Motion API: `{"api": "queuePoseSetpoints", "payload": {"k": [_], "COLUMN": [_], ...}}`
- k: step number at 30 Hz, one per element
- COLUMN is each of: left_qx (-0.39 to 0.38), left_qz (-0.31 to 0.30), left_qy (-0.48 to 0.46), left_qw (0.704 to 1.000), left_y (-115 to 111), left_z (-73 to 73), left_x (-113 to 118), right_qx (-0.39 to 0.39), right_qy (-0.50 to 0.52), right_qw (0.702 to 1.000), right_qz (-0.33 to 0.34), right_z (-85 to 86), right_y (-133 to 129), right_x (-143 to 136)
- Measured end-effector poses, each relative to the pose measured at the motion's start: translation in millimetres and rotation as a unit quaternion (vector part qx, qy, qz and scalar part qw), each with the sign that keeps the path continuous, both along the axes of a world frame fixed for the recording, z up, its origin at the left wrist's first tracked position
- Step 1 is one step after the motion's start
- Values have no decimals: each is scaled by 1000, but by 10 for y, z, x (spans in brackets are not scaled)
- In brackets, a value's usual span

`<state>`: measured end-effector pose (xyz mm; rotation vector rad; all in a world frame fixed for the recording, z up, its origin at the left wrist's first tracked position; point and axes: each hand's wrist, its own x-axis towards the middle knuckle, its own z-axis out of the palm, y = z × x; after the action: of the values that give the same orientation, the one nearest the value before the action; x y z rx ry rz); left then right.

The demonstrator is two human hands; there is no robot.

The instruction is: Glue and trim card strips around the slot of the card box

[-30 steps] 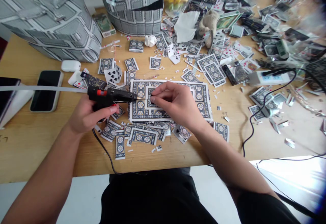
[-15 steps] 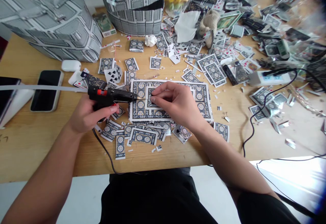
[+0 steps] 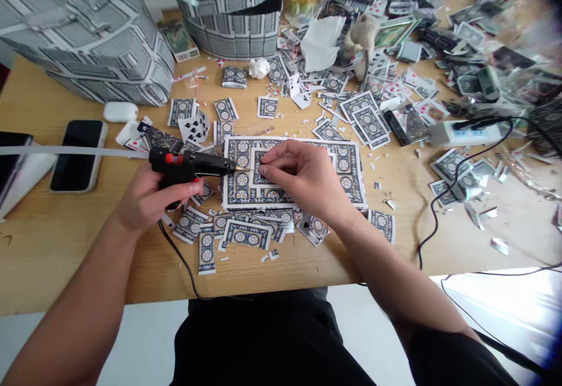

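Observation:
My left hand [image 3: 147, 198] grips a black glue gun [image 3: 188, 164] with a red trigger; a white glue stick [image 3: 70, 152] juts out leftward from its back. Its nozzle points right at the left part of a flat panel of glued playing cards [image 3: 351, 172] lying on the wooden table [image 3: 52, 245]. My right hand [image 3: 302, 178] rests on that panel, fingertips pinching a card piece [image 3: 259, 166] just beside the nozzle. Cut card pieces [image 3: 246, 234] lie in front of the panel.
A phone [image 3: 79, 154] and a white earbud case [image 3: 120, 112] lie at the left. Two large card-covered shapes [image 3: 88, 40] stand at the back. Loose cards and scraps [image 3: 395, 81] cover the right side, with a power strip [image 3: 465, 134] and black cords [image 3: 439, 198].
Nothing has moved apart from a slight shift of the camera; both hands keep the same hold.

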<state>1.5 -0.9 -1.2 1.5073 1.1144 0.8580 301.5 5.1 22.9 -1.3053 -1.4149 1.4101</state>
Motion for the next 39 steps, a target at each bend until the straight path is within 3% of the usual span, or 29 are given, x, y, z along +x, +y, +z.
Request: {"api": "queuePoseSetpoints", "payload": {"k": [39], "left_qx": [-1], "left_qz": [0], "left_qy": [-18], "left_qw": [1000], "left_y": [5], "left_z": [46], "left_x": [51], "right_qx": [-20], "right_qy": [13], "right_qw": [1000], "right_qz": [-4], "right_z": [23], "right_y": [4], "right_x": [7]}}
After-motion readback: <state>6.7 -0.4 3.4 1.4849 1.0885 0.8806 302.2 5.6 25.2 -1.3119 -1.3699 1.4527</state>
